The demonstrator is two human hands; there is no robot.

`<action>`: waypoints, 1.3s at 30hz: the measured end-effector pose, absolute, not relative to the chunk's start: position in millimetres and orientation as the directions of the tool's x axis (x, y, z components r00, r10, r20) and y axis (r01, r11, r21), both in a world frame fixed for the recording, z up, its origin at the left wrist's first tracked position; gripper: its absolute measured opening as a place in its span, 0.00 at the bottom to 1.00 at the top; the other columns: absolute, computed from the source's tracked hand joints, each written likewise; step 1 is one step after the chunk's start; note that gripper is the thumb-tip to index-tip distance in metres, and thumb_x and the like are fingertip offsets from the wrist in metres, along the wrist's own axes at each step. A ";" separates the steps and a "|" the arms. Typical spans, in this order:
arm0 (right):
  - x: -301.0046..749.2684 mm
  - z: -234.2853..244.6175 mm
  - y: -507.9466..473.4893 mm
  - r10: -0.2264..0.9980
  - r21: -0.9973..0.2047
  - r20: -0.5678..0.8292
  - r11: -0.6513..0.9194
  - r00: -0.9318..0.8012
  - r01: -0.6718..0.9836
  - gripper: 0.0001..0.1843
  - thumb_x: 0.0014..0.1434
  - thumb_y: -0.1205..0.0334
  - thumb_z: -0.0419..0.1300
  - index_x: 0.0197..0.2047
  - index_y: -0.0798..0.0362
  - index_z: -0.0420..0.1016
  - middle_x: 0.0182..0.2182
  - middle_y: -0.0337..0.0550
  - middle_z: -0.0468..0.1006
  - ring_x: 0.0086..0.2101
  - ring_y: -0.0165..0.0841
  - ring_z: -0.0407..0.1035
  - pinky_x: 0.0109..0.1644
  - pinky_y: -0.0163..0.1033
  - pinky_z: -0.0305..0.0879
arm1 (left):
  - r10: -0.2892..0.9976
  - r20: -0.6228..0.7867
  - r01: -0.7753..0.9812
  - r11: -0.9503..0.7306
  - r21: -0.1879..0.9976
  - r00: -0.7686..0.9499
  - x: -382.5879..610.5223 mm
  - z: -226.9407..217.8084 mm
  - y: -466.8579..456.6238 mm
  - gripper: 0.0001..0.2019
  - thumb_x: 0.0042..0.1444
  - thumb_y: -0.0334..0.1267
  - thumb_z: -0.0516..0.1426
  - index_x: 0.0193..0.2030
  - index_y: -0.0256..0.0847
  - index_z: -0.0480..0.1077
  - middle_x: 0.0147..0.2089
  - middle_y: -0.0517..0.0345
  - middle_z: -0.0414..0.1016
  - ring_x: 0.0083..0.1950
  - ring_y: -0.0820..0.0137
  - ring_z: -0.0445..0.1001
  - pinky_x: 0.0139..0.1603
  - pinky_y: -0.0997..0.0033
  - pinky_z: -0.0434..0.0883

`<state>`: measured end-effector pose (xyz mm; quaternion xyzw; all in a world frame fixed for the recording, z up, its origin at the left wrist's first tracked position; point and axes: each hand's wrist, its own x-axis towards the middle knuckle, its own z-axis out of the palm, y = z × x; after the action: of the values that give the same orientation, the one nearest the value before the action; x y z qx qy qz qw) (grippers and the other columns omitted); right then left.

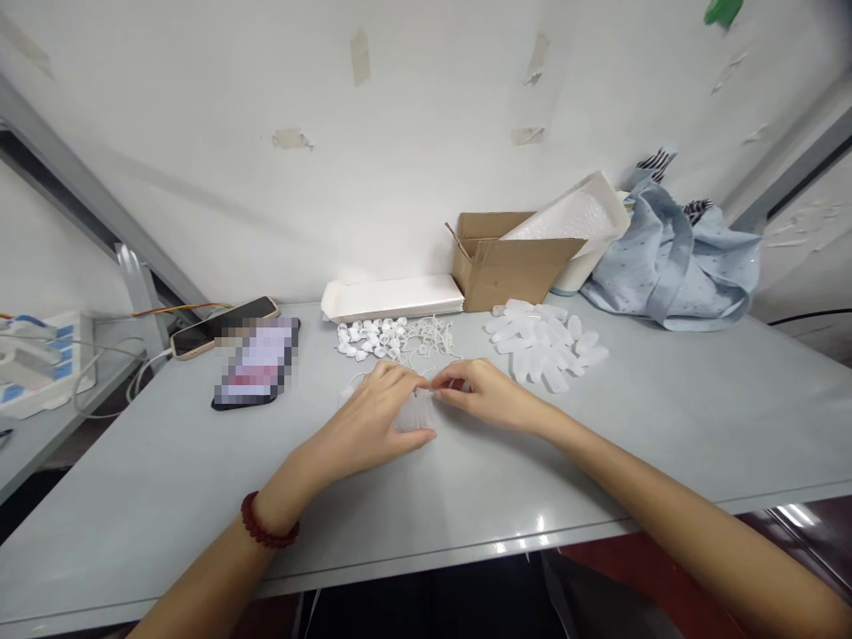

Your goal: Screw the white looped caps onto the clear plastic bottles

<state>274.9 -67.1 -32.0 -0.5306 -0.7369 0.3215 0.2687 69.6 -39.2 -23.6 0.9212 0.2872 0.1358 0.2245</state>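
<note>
A small clear plastic piece [416, 414] is at the middle of the table, held between the thumb and fingers of my left hand [373, 417]. My right hand [489, 393] meets it from the right, fingertips pinched together at its upper edge, and what they pinch is too small to make out. Just beyond my fingers lie several small white plastic pieces [369, 337] and a tangle of thin off-white cord loops [429, 335]. To the right of these is a loose pile of frosted, elongated plastic pieces [536, 342].
A stack of white padded envelopes [399, 297] and an open cardboard box [519, 273] stand along the wall. A light blue cloth bag [679, 257] lies at the back right. Two phones, one with a lit screen [259, 364], and a power strip [50, 359] are at the left.
</note>
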 end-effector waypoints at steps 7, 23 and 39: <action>310.1 -33.1 -41.1 0.966 -0.543 0.256 0.160 -0.020 0.825 0.11 0.60 0.67 0.53 0.35 0.56 0.78 0.31 0.43 0.79 0.31 0.32 0.71 0.37 0.35 0.64 | 0.742 0.243 0.548 -0.638 0.541 0.625 64.3 -25.4 -22.3 0.13 0.63 0.42 0.48 0.47 0.41 0.68 0.51 0.50 0.72 0.55 0.58 0.65 0.48 0.57 0.70; 349.2 -30.2 -29.1 0.971 -0.279 0.235 0.101 -0.034 0.955 0.16 0.58 0.76 0.51 0.42 0.58 0.78 0.40 0.50 0.77 0.37 0.35 0.69 0.36 0.35 0.57 | 0.490 0.184 0.481 -0.871 0.095 0.852 108.3 -17.6 48.3 0.16 0.50 0.24 0.50 0.37 0.42 0.77 0.38 0.48 0.76 0.47 0.56 0.68 0.43 0.61 0.68; 371.2 -0.1 -52.1 0.994 -0.285 -0.033 0.088 -0.102 0.954 0.21 0.42 0.82 0.54 0.32 0.50 0.79 0.35 0.42 0.79 0.33 0.35 0.71 0.31 0.34 0.59 | 0.634 0.448 0.578 -0.769 0.274 0.631 90.0 -11.9 26.7 0.12 0.60 0.38 0.50 0.37 0.42 0.75 0.39 0.51 0.78 0.43 0.59 0.71 0.43 0.59 0.69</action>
<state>371.2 -52.1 -0.1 -0.6648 -0.7328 0.1179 0.0846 90.0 26.7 -11.9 0.9014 0.3361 0.2678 0.0524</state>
